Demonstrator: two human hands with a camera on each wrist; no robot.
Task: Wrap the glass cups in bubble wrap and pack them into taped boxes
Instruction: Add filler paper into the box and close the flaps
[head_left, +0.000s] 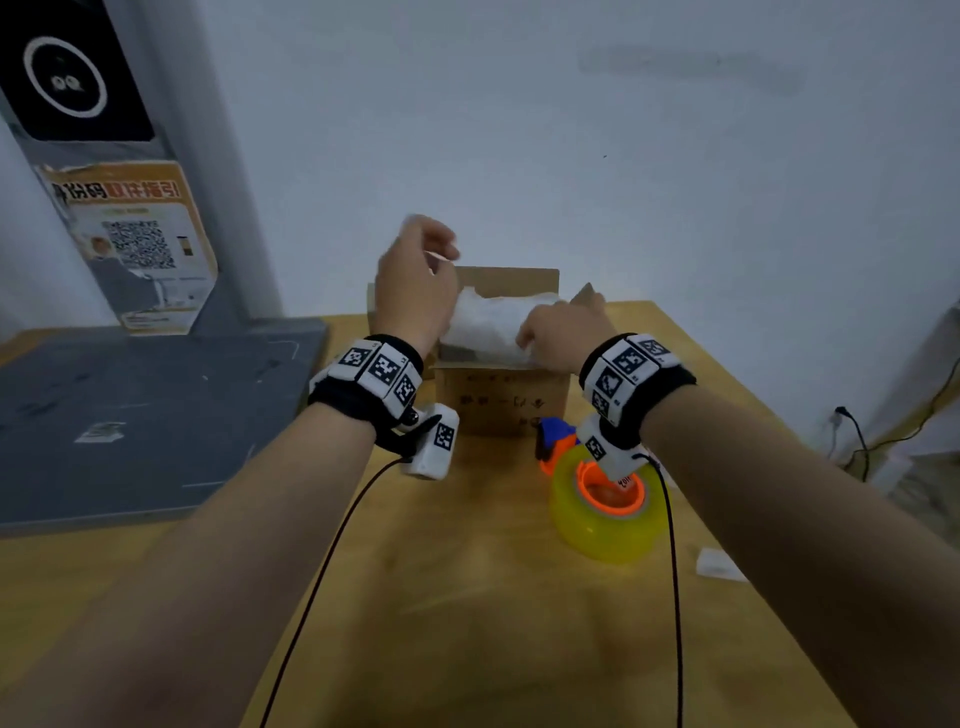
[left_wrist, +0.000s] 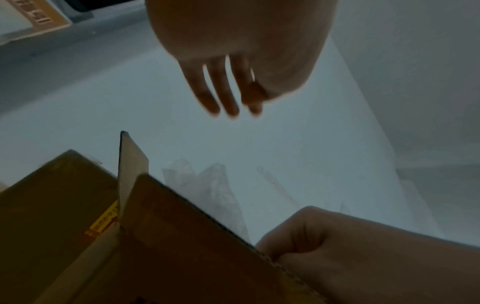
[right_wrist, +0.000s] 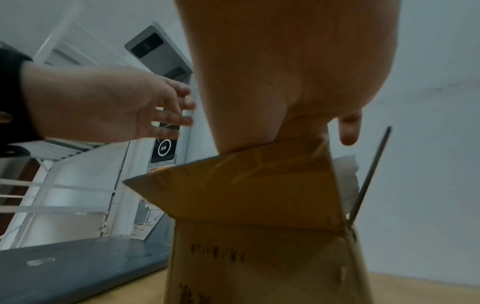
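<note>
Left hand (head_left: 415, 275): I see it raised above the left edge of the cardboard box (head_left: 506, 397), fingers loose and spread, grasping nothing; the left wrist view shows the fingers (left_wrist: 207, 90) hanging free in the air.
Right hand (head_left: 563, 332): I have it down at the box's open top, resting on the bubble-wrapped bundle (head_left: 491, 325); its fingers are curled at the bundle, but I cannot tell whether they actually grip it.
Bubble-wrapped bundle: sits in the mouth of the box, sticking up above the rim between my two hands; any cup inside is hidden by the wrap.
Cardboard box: stands on the wooden table (head_left: 467, 597) towards the far edge, flaps up and unsealed.
Tape dispenser (head_left: 605, 499): yellow roll on an orange and blue holder, on the table just in front of the box, to the right.
</note>
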